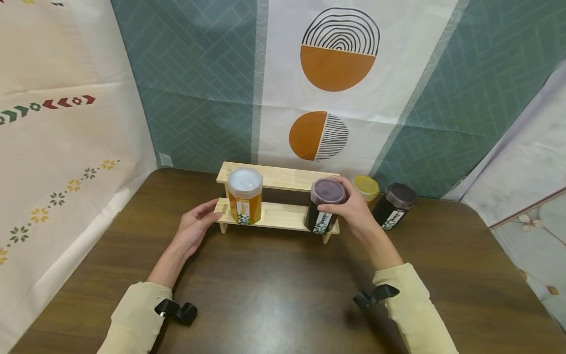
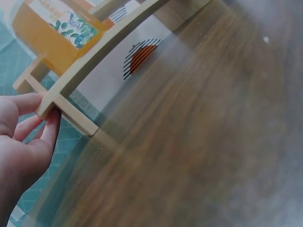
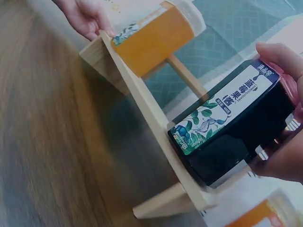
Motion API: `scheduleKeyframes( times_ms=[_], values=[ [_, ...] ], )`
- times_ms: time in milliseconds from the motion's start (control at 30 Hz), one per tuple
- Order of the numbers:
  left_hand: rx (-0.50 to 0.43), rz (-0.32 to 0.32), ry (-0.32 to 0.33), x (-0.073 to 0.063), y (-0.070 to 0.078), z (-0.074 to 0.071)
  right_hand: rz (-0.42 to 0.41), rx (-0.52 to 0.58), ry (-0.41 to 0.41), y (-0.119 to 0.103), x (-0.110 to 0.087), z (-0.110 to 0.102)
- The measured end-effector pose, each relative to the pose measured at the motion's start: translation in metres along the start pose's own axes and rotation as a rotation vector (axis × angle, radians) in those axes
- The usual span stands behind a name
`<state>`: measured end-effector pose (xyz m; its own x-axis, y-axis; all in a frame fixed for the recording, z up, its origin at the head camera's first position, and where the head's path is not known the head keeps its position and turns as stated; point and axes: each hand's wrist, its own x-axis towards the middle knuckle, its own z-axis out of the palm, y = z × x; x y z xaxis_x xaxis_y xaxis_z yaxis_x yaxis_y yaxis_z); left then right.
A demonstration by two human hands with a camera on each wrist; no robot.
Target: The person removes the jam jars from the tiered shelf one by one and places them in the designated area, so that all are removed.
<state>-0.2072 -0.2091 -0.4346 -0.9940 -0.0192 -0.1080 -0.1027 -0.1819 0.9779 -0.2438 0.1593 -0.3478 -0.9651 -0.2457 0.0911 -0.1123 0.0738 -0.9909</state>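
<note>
A two-tier wooden rack (image 1: 283, 216) stands on the table near the back wall. My left hand (image 1: 197, 227) pinches the left end of its lower shelf, a finger above and others below the board, as the left wrist view (image 2: 26, 135) shows. An orange jar (image 1: 245, 196) with a whitish lid stands upright on that shelf, close to this hand. At the shelf's right end, my right hand (image 1: 355, 209) grips a dark jar of blueberry jam (image 3: 232, 113) round its purple lid. The jar's base is right at the shelf board, its label facing front.
To the right of the rack stand a jar with a yellow lid (image 1: 366, 187), partly hidden behind my right hand, and another dark jar (image 1: 395, 205). The brown table (image 1: 274, 295) stretches out in front. A patterned cloth wall (image 1: 199, 98) rises close behind the rack.
</note>
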Motion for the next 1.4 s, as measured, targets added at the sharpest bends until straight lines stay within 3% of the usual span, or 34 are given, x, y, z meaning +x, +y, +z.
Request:
scheduleKeyframes(
  times_ms=[200, 467, 700, 1033, 1400],
  values=[
    [0.002, 0.007, 0.009, 0.0, 0.0, -0.001, -0.004, 0.013, 0.011, -0.003, -0.008, -0.017],
    [0.013, -0.002, 0.005, 0.0, 0.0, 0.001, -0.094, 0.062, 0.014, -0.004, -0.02, -0.044],
    [0.009, 0.011, 0.0, 0.001, 0.0, 0.0, -0.082, 0.081, -0.023, -0.005, -0.033, -0.063],
    [0.011, 0.018, -0.004, 0.001, -0.002, 0.0, -0.111, 0.017, -0.046, 0.012, -0.047, -0.086],
    [0.017, 0.011, -0.003, 0.0, -0.002, 0.001, -0.034, 0.011, -0.04, 0.046, -0.048, -0.098]
  ],
)
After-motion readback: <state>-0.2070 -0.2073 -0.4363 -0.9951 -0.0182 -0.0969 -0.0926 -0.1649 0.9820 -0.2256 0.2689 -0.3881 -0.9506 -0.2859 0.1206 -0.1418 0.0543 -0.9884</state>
